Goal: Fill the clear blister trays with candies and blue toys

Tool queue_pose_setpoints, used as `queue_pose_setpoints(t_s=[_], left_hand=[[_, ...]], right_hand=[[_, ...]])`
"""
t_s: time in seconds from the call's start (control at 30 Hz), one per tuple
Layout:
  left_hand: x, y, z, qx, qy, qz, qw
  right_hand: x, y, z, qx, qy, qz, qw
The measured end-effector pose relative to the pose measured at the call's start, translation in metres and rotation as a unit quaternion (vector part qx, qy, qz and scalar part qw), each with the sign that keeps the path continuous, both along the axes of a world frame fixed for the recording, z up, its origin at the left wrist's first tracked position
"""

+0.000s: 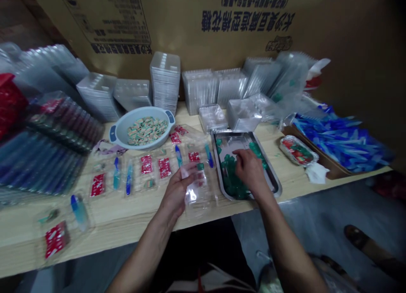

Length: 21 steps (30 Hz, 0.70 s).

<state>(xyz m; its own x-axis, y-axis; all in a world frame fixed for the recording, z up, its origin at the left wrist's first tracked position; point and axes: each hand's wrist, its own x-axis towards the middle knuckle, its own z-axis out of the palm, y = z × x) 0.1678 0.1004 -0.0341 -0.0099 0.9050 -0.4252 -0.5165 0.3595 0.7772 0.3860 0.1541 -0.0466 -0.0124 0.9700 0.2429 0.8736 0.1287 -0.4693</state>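
My left grip (176, 193) clamps a clear plastic tray (201, 195); my right grip (250, 170) rests on green pieces (233, 179) in a metal tray (226, 143), whether closed I cannot tell.

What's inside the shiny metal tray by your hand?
The metal tray holds a heap of small green pieces. The right hand is on top of them, so whatever lies underneath that hand is hidden.

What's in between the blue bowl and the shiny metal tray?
In the head view, a clear plastic tray with red packets in it lies there.
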Motion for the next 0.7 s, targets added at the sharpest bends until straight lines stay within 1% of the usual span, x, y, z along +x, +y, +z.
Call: queue_pose_setpoints(t_s=[0.07,0.13,0.2,0.27,0.33,0.4,0.5,0.6,0.63,0.7], left_hand=[[-0.001,0.003,0.002,0.002,-0.001,0.003,1.000],[0.002,0.004,0.004,0.005,-0.008,-0.008,1.000],[0.006,0.003,0.005,0.007,-0.013,-0.019,1.000],[0.009,0.002,0.005,0.011,-0.017,-0.025,0.999],[0.011,0.001,0.005,0.014,-0.020,-0.027,0.999],[0.010,0.002,0.003,0.016,-0.018,-0.024,0.999],[0.009,0.005,0.001,0.016,-0.016,-0.018,1.000],[0.010,0.008,-0.001,0.009,-0.015,-0.015,1.000],[0.011,0.009,-0.002,0.007,-0.014,-0.015,1.000],[0.014,0.010,-0.002,0.003,-0.014,-0.018,1.000]], right_hand=[[0.014,0.016,-0.002,-0.059,-0.116,-0.035,0.991],[0.020,0.029,-0.003,-0.107,-0.201,-0.034,0.973],[0.022,0.040,-0.002,-0.139,-0.247,-0.021,0.959],[0.022,0.047,0.000,-0.159,-0.265,-0.009,0.951],[0.025,0.051,0.001,-0.164,-0.261,0.004,0.951],[0.032,0.052,0.000,-0.153,-0.236,0.005,0.960],[0.046,0.049,-0.004,-0.125,-0.144,-0.028,0.981],[0.057,0.045,-0.007,-0.099,-0.064,-0.061,0.991],[0.058,0.044,-0.007,-0.094,-0.061,-0.061,0.992],[0.056,0.042,-0.007,-0.097,-0.090,-0.033,0.991]])
